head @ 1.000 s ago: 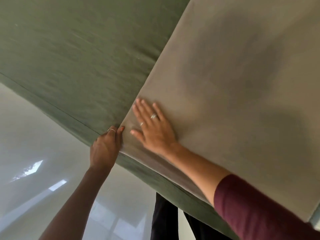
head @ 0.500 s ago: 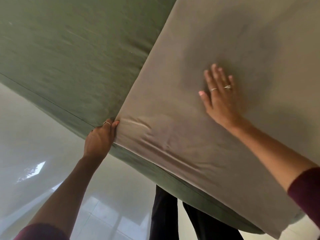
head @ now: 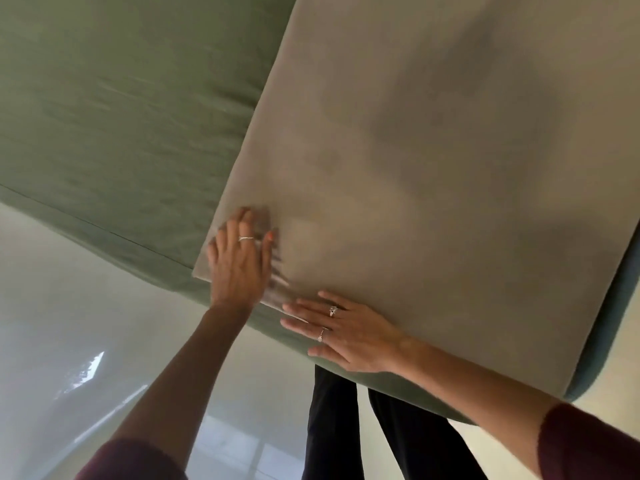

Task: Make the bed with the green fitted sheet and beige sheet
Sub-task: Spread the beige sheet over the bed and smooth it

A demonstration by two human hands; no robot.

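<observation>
Left hand point(head: 239, 268): flat, fingers straight, pressing beige sheet point(head: 433, 202) at its corner.
Right hand point(head: 346, 332): flat along the near edge, over green sheet point(head: 121, 116).

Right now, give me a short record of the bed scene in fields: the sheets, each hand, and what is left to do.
green fitted sheet: stretched over the mattress, uncovered on the left
beige sheet: lies on top, covering the right part
left hand: fingers flat on the beige sheet's near corner
right hand: flat, fingers straight, at the beige sheet's near edge
wrinkles: small folds between the hands
left to do: likely smoothing that corner
</observation>
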